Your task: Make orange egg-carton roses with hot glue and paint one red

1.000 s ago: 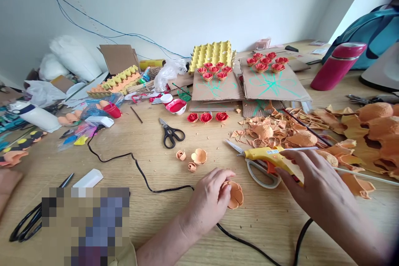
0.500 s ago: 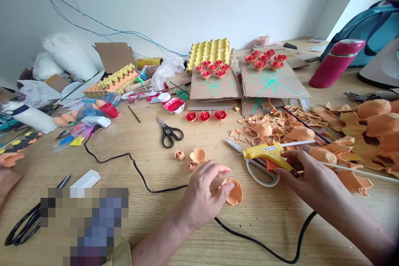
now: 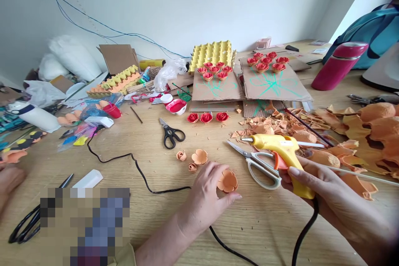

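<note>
Around the white-handled scissors (image 3: 248,156), head view: yellow glue gun (image 3: 272,142) now up and raised above them; half a second ago it lay across their loops with its handle barely pinched. Right hand (image 3: 322,183) wraps the gun's handle, orange trigger at the fingers, nozzle pointing left above the blades. My reading: gun has gone from parked to a working hold. Trigger squeezed or not, cannot tell. Left hand (image 3: 205,195), left of the scissors, grips the orange petal flower (image 3: 228,181) between thumb and curved fingers, open side up; flower sits a little farther from the wearer than it did. Lifted or resting on the tabletop, cannot tell. Farther left of the scissors: open petal cup (image 3: 199,157), two rolled buds (image 3: 181,156), black-handled scissors (image 3: 168,129). Beyond the scissors: three red flowers (image 3: 206,117), dish of red paint (image 3: 181,113), cardboard sheets (image 3: 224,94) bearing more red blooms. Far left of them, another person's hand (image 3: 9,181). Obstacles: the scissors themselves, lying right under the gun; orange carton scraps (image 3: 268,122) crowding their far side; black cord (image 3: 307,227) trailing on their near side and passing under the left forearm.
</note>
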Available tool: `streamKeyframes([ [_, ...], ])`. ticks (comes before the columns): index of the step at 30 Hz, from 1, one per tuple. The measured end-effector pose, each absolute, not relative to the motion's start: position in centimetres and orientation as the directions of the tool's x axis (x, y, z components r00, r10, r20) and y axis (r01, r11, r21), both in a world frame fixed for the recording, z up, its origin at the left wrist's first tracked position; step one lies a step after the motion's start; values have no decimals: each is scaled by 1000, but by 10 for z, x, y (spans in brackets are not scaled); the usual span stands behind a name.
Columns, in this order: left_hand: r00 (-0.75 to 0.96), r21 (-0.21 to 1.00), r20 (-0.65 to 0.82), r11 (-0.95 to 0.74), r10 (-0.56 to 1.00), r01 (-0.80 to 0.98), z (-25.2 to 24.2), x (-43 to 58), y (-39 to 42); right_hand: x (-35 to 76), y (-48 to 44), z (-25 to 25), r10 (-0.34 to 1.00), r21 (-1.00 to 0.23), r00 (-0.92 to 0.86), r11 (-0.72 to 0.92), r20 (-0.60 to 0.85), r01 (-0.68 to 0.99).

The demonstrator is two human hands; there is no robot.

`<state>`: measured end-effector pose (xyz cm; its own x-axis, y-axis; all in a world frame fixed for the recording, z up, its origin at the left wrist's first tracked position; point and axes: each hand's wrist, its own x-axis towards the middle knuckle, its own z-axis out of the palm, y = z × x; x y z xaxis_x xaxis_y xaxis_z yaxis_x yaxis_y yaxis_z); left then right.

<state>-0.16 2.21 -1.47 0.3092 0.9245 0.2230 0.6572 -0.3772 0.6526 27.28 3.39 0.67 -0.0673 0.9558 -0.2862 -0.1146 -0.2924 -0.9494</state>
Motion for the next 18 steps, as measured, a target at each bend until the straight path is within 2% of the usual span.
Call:
streamKeyframes([
  [2, 278, 642, 240, -367, 930, 673, -18, 0, 21, 271, 30, 7, 949, -931, -69, -316, -309, -181],
  [5, 295, 606, 298, -419, 908, 676, -13, -2, 23, 266, 22, 11, 953, -933, -87, -302, -290, -194],
  [9, 229, 479, 400, -416, 887, 773, 9, -24, 36, 263, 16, 14, 945, -920, -117, -323, -304, -223],
  [14, 64, 394, 252, -163, 965, 904, 30, -67, 51, 263, 17, 14, 931, -875, -149, -364, -333, -320],
  [18, 19, 354, 41, -32, 999, 935, 28, -72, 50, 263, 16, 9, 921, -859, -207, -384, -330, -338],
])
